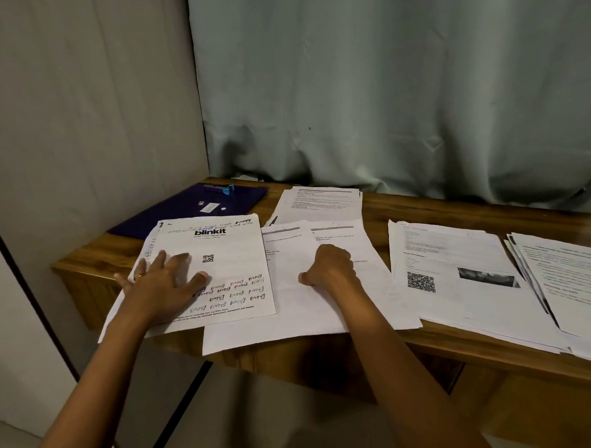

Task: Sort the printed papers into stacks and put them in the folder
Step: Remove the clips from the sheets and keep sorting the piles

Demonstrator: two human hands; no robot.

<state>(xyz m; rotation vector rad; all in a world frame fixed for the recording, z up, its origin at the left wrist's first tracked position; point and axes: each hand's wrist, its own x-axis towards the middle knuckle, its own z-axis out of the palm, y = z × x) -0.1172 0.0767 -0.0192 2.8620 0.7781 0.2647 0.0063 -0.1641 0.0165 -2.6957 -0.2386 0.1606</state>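
Sorting looks about halfway, and nothing's been filed yet. Piles are laid out across the wooden table [423, 209]: the blinkit pile [232, 251], loose middle sheets [283, 311], a back stack [322, 201], a QR-code stack [453, 291] and a far-right stack [563, 269]. The left hand [164, 282] is spread flat on the blinkit pile. The right hand [329, 267] is curled on the middle sheets; whether a sheet is pinched can't be told. The dark blue folder [186, 212] is parked behind the blinkit pile, seemingly closed, waiting to be filled.
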